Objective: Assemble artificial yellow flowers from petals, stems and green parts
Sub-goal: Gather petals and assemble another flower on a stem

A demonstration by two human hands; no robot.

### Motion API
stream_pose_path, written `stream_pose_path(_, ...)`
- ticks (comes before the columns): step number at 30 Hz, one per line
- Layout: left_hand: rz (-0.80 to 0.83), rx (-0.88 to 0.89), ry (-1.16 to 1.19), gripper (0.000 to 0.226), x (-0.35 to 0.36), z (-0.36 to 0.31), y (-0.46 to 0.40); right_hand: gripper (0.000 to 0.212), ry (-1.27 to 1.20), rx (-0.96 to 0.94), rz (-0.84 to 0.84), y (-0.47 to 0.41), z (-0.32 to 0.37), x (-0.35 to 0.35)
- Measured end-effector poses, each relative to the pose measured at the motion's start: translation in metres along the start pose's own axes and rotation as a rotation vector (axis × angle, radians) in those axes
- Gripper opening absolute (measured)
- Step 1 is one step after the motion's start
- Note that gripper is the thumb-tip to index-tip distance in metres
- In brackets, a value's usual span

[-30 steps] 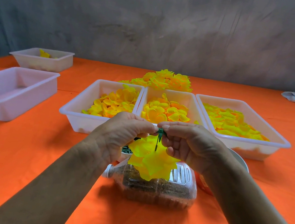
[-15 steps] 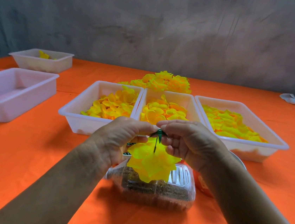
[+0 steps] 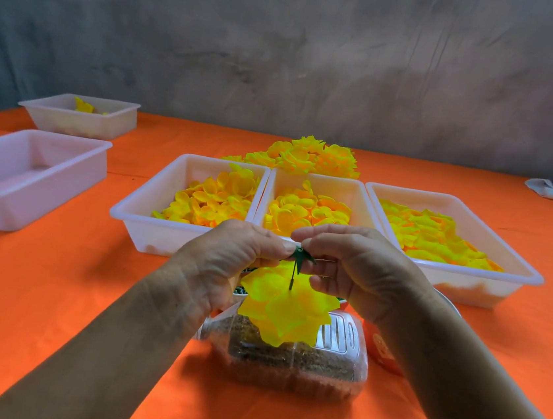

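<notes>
Between both hands [image 3: 296, 263], green part [image 3: 300, 257] pinched; yellow flower [image 3: 286, 308] hanging below.

At the centre of the frame both hands meet over an orange tabletop [image 3: 52, 287]. The left hand [image 3: 227, 265] and the right hand [image 3: 361, 270] pinch a small green leafy part [image 3: 300, 257] between their fingertips; a thin stem [image 3: 292, 275] runs down from it into a yellow flower [image 3: 286, 308] hanging below. Under the flower a clear plastic bottle [image 3: 289, 359] lies on its side, holding brown bits. Behind the hands three white trays [image 3: 143, 215] hold yellow petals [image 3: 211, 198], with a heap of finished flowers [image 3: 312, 156] beyond. Two more trays [image 3: 3, 205] sit at the left.
</notes>
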State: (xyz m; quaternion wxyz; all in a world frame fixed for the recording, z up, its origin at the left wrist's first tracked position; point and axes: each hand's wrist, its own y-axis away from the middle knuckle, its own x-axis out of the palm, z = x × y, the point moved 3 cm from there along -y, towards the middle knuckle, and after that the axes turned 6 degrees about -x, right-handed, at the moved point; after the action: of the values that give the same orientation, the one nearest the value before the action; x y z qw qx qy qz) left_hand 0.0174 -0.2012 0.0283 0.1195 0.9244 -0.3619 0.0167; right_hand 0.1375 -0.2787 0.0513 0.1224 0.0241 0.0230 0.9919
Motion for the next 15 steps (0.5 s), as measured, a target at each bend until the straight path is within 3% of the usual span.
stream_pose_path(6, 0.023, 0.001, 0.045, 0.019, 0.003, 0.003, 0.003, 0.019, -0.024, 0.022, -0.002, 0.000, 0.002, 0.000)
stream_pose_path(11, 0.033, 0.007, -0.020, 0.039, 0.005, 0.004, 0.004, 0.019, -0.161, 0.173, 0.045, -0.002, -0.005, 0.002)
stream_pose_path(15, 0.007, -0.034, -0.037, 0.017, 0.005, 0.006, 0.005, 0.018, -0.060, 0.164, 0.019, -0.001, -0.009, 0.001)
